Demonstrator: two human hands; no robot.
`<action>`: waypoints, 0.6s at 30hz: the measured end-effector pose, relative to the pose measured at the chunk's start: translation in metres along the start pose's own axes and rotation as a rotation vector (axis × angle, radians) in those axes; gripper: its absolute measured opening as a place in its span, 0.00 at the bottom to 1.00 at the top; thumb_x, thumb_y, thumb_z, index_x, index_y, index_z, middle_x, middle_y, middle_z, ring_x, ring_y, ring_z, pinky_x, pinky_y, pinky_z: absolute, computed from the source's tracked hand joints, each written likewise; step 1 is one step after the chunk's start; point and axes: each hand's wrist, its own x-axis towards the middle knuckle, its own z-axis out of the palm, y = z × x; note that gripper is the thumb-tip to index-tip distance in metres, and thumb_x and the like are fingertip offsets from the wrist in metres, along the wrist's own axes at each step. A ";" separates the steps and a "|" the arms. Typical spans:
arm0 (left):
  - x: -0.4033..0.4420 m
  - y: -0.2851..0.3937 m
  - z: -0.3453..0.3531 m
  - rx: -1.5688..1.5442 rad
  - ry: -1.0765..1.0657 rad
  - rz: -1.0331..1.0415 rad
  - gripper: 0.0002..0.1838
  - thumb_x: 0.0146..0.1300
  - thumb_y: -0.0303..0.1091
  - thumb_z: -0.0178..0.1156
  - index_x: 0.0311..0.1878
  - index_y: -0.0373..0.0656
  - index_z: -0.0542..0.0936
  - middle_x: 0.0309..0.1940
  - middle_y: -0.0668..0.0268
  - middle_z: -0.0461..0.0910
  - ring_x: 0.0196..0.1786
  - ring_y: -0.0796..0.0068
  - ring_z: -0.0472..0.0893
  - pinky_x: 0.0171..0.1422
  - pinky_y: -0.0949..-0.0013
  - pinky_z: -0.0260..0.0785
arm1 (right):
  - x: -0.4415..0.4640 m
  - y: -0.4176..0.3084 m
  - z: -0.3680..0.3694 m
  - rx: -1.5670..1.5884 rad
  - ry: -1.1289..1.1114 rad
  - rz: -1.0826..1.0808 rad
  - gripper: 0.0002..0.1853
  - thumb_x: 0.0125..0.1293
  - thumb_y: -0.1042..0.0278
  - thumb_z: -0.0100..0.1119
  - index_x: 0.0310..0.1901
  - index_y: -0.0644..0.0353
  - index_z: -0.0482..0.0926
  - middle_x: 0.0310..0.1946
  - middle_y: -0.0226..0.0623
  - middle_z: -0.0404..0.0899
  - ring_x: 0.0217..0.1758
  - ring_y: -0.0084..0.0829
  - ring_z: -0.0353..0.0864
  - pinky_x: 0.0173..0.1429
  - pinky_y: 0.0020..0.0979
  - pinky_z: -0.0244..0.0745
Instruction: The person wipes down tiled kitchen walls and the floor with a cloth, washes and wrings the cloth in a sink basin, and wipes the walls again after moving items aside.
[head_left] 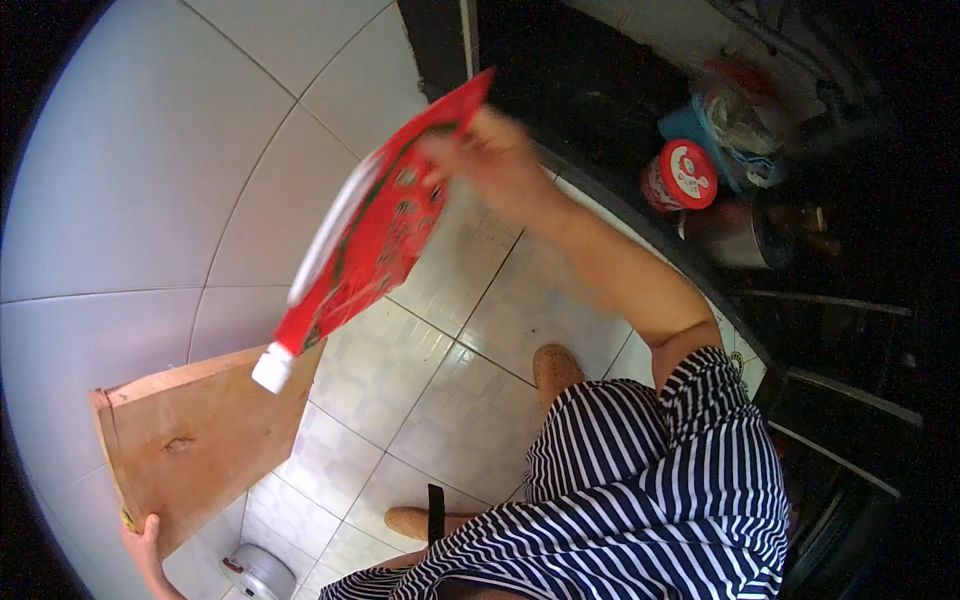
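Note:
My right hand (485, 160), smeared by motion, is closed on the upper end of a red refill pouch (390, 230) with a white screw cap (272, 368). The pouch hangs tilted in the air, its cap end pointing down to the left. At lower left, my left hand (145, 545) grips the edge of a wooden panel (205, 430), which looks like a cabinet door or drawer front. Something small and yellow shows beside those fingers. The pouch's cap overlaps the panel in view; whether they touch I cannot tell.
White tiled wall (130, 200) runs along the left, above the tiled floor (440, 400). On the dark shelf at upper right stand a red-lidded tub (688, 174) and a metal pot (735, 238). A silver round appliance (262, 572) sits low behind the panel.

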 end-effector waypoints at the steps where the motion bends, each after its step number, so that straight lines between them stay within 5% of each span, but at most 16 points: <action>1: 0.000 0.008 0.002 0.009 -0.052 -0.029 0.34 0.62 0.37 0.69 0.68 0.34 0.70 0.61 0.59 0.76 0.62 0.65 0.75 0.69 0.62 0.65 | 0.004 -0.022 -0.021 -0.033 0.028 -0.099 0.11 0.74 0.66 0.56 0.54 0.59 0.79 0.45 0.31 0.84 0.44 0.23 0.83 0.46 0.29 0.81; 5: -0.006 0.038 0.017 -0.061 -0.049 -0.050 0.33 0.58 0.39 0.72 0.64 0.33 0.73 0.54 0.61 0.80 0.56 0.69 0.78 0.64 0.65 0.69 | 0.039 -0.059 -0.142 -0.508 0.340 -0.459 0.13 0.72 0.66 0.55 0.54 0.58 0.78 0.47 0.31 0.82 0.48 0.24 0.80 0.46 0.35 0.78; 8: -0.008 0.037 0.022 -0.137 0.017 -0.015 0.31 0.59 0.36 0.71 0.63 0.33 0.74 0.52 0.62 0.81 0.54 0.68 0.79 0.63 0.66 0.70 | 0.047 -0.045 -0.254 -0.841 0.605 -0.287 0.13 0.72 0.63 0.56 0.53 0.57 0.77 0.44 0.32 0.80 0.46 0.26 0.79 0.45 0.37 0.78; 12: -0.013 0.053 0.021 -0.064 -0.056 -0.069 0.27 0.61 0.32 0.69 0.62 0.33 0.75 0.52 0.62 0.81 0.53 0.69 0.79 0.62 0.66 0.70 | 0.033 -0.004 -0.391 -1.005 0.695 0.144 0.13 0.71 0.61 0.56 0.52 0.57 0.75 0.41 0.32 0.78 0.42 0.30 0.78 0.43 0.39 0.77; 16: -0.011 0.009 0.017 0.020 -0.020 -0.067 0.26 0.61 0.30 0.69 0.61 0.34 0.76 0.51 0.62 0.82 0.52 0.69 0.79 0.60 0.65 0.71 | 0.027 0.039 -0.474 -0.751 0.673 0.330 0.13 0.71 0.58 0.56 0.51 0.56 0.74 0.38 0.33 0.75 0.39 0.33 0.77 0.41 0.41 0.76; 18: -0.027 0.032 0.035 -0.015 0.031 -0.004 0.25 0.62 0.30 0.68 0.61 0.34 0.76 0.51 0.62 0.82 0.51 0.70 0.79 0.60 0.66 0.71 | 0.007 0.024 -0.449 -0.516 0.814 0.397 0.14 0.72 0.60 0.55 0.53 0.57 0.74 0.42 0.36 0.75 0.43 0.35 0.77 0.47 0.41 0.76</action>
